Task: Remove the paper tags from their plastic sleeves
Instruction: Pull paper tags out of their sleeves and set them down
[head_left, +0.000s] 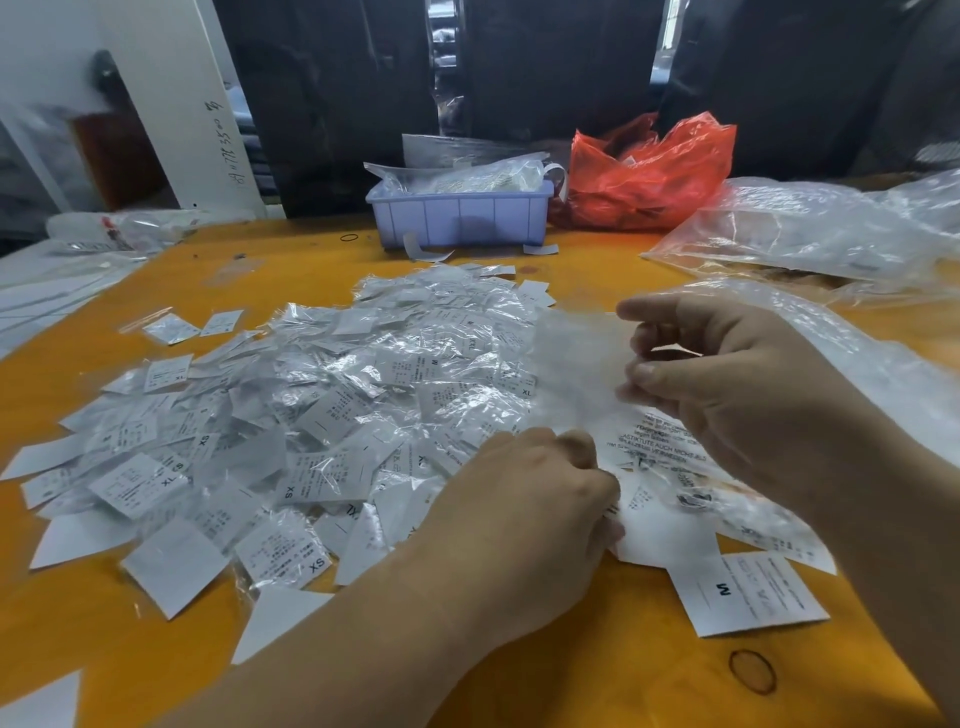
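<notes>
Left hand (524, 499) grip pinching paper tags (660, 525), right hand (727, 384) pinching blurred plastic sleeve (576, 364), bare table (597, 675) nearside

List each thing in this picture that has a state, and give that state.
left hand: curled, pinching a paper tag
right hand: pinching a clear plastic sleeve
pile of tags: mostly sleeved
purple bin: full
red bag: open, crumpled
</notes>
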